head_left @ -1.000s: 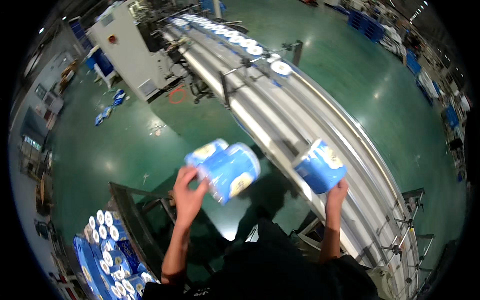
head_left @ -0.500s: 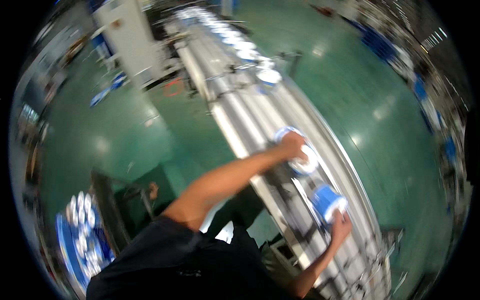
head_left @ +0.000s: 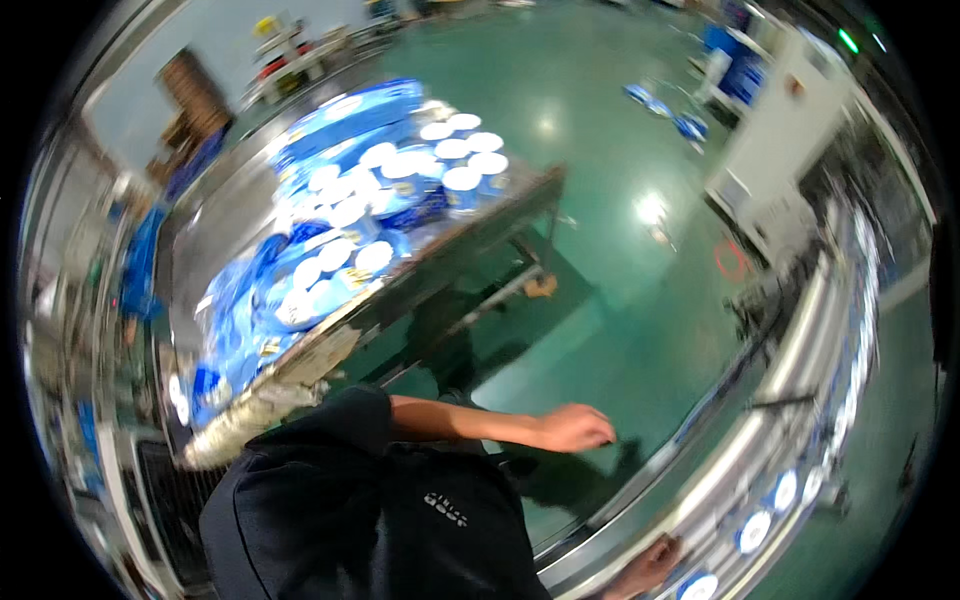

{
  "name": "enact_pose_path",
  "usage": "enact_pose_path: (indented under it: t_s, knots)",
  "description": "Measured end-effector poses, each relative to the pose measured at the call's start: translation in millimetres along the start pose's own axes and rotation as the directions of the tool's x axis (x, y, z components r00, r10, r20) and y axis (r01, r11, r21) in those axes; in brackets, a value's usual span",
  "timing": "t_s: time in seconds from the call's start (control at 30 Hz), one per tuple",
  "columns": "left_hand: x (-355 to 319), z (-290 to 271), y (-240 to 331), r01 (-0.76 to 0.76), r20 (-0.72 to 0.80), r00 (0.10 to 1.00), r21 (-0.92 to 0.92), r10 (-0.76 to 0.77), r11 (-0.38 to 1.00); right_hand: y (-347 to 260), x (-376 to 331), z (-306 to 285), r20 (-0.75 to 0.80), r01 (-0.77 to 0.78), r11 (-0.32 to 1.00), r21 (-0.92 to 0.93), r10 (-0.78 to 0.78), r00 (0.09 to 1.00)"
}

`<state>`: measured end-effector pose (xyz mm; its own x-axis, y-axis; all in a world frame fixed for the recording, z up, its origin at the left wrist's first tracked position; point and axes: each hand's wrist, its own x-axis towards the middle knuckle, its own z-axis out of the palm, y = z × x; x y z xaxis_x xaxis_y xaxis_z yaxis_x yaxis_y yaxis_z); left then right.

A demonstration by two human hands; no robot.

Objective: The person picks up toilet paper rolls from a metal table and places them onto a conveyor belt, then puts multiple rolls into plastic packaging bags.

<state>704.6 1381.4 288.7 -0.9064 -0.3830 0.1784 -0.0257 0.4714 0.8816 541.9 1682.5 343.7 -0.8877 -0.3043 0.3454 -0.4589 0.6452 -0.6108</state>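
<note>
My left hand [head_left: 575, 428] hangs over the green floor between the table and the conveyor. Its fingers are curled in, and nothing shows in them. At the lower right, my right hand [head_left: 652, 565] is over the near edge of the conveyor [head_left: 735, 455], its fingers blurred. Closest to it is a blue cylindrical pack [head_left: 698, 587] with a white round end, partly cut off by the picture's edge; a gap seems to lie between them. Farther along the belt stand similar packs, including one pack [head_left: 753, 532] and another pack [head_left: 785, 490].
A metal-topped table [head_left: 230, 215] on the left carries many blue-and-white packs [head_left: 462, 185] and blue plastic bags [head_left: 350, 115]. A pale machine cabinet [head_left: 775, 130] stands at the far right. Blue wrapping [head_left: 690, 126] and an orange hose [head_left: 730, 260] lie on the floor.
My view has swung left toward the table. Both hands were on packs on the conveyor; the left has come off its pack and away from the belt, and the right has left its pack.
</note>
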Motion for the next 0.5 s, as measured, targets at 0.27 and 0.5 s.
enact_pose_path:
  t_s: [0.27,0.5]
  knots:
    - [-287,-249,-49,0.595,-0.929,0.308,0.019,-0.207,0.804,-315,-73,216,0.656,0.054,0.762,0.645,-0.589,0.472]
    - [-508,-334,-102,0.960,-0.987,-0.141,-0.156,-0.081,0.232,-516,-233,344,0.386,0.158,0.364,0.918,-0.911,-0.143]
